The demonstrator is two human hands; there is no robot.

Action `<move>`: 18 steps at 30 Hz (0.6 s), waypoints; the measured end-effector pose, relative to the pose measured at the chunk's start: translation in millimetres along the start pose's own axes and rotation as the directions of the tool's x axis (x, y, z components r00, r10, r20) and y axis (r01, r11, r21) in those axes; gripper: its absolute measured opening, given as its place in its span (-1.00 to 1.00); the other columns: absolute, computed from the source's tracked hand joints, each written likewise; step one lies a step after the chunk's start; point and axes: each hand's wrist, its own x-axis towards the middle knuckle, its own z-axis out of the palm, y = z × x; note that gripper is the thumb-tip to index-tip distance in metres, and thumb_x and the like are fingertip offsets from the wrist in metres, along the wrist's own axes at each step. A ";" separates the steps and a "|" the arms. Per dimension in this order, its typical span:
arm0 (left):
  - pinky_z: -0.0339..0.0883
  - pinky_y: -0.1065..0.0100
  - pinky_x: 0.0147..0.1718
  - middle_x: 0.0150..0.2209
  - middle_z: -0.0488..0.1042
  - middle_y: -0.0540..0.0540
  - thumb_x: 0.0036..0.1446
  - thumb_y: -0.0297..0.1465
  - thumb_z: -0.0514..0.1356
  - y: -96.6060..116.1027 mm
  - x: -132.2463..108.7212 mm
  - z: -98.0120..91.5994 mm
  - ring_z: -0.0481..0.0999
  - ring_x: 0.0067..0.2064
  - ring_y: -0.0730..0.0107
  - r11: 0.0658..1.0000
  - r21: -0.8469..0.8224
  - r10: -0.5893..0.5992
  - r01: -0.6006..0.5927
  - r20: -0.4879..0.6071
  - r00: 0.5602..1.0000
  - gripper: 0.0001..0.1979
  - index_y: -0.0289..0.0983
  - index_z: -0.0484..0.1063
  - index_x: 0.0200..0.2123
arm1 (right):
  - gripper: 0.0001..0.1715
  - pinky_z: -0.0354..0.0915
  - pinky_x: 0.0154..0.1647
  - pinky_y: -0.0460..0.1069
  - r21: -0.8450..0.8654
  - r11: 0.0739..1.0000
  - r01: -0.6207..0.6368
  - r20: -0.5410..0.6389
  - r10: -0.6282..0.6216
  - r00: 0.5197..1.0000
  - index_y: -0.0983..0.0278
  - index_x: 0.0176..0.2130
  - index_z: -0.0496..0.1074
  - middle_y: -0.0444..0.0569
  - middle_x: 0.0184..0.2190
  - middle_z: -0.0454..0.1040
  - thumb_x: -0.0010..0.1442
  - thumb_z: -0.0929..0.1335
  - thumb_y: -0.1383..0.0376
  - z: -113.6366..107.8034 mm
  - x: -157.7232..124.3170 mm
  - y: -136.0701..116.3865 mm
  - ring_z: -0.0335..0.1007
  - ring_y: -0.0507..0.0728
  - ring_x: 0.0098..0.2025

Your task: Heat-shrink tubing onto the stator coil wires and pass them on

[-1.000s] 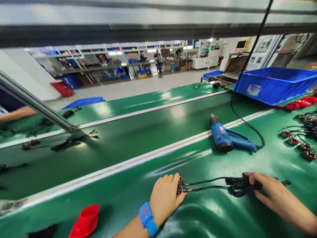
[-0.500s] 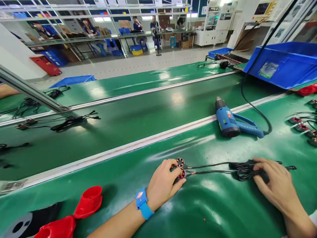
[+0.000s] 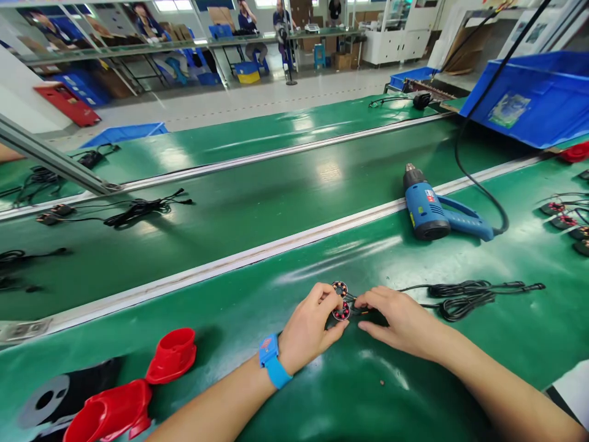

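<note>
Close in front of me, my left hand (image 3: 317, 316), with a blue wrist strap (image 3: 275, 362), is closed on two small round motor stators with copper windings. The upper stator (image 3: 340, 289) and the lower stator (image 3: 342, 311) lie side by side at the fingertips. Just right of them, my right hand (image 3: 396, 319) is over their thin leads, thumb and fingers apart; whether it touches the leads I cannot tell. Farther right, the bundled black cables (image 3: 464, 298) of these leads lie loose on the green mat (image 3: 294, 393).
A blue heat gun (image 3: 427, 212) lies beyond my right hand, its cord running up past a blue bin (image 3: 534, 98). More stators (image 3: 564, 221) sit at the right edge. Red plastic parts (image 3: 172, 356) and a black roll (image 3: 46, 399) are lower left. Cables (image 3: 138, 212) rest on the middle strip.
My right hand has let go of the cable bundle and moved left to the leads beside the stators. My left hand keeps its hold on the stators. The view has tilted slightly down.
</note>
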 end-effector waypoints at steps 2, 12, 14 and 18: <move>0.41 0.30 -0.19 -0.11 0.32 -0.06 0.06 -0.50 0.35 -1.9 1.9 -1.1 0.43 -0.14 0.32 0.998 -0.061 -0.028 0.027 -0.005 1.000 -0.66 -0.22 0.28 -0.16 | -0.67 0.28 -0.18 0.02 0.039 0.999 -0.001 -0.041 0.003 0.999 0.22 -0.06 0.34 -0.13 -0.21 0.40 0.24 0.46 0.45 5.6 4.7 8.6 0.32 0.14 -0.18; 0.29 0.20 0.00 -0.09 0.35 -0.11 0.25 -0.51 0.10 -17.0 13.2 -16.5 0.37 -0.04 0.27 0.998 -0.049 0.031 -0.035 -0.069 0.997 -0.83 -0.22 0.41 -0.12 | -0.70 0.20 -0.17 0.06 -0.115 0.988 0.103 -0.179 -0.122 0.976 0.25 -0.02 0.35 -0.06 -0.18 0.43 0.50 0.28 0.06 15.7 -5.5 19.8 0.29 0.17 -0.21; 0.28 0.18 -0.01 -0.09 0.37 -0.10 0.28 -0.46 0.15 -19.3 12.8 -14.9 0.37 -0.06 0.25 0.999 0.015 0.030 -0.030 -0.033 0.999 -0.81 -0.19 0.44 -0.05 | -0.72 0.17 -0.20 0.06 -0.161 0.981 0.109 -0.189 -0.139 0.972 0.25 -0.03 0.35 -0.07 -0.21 0.44 0.50 0.27 0.08 20.6 -4.4 18.0 0.29 0.16 -0.24; 0.23 0.15 0.03 -0.03 0.40 -0.09 0.32 -0.42 0.17 -22.0 11.9 -10.9 0.36 0.00 0.23 0.998 0.063 0.027 -0.027 0.001 1.000 -0.73 -0.11 0.43 0.06 | -0.70 0.13 -0.26 0.05 -0.203 0.973 0.112 -0.197 -0.153 0.968 0.26 -0.01 0.36 -0.08 -0.28 0.42 0.52 0.25 0.09 27.5 -3.3 15.6 0.27 0.15 -0.30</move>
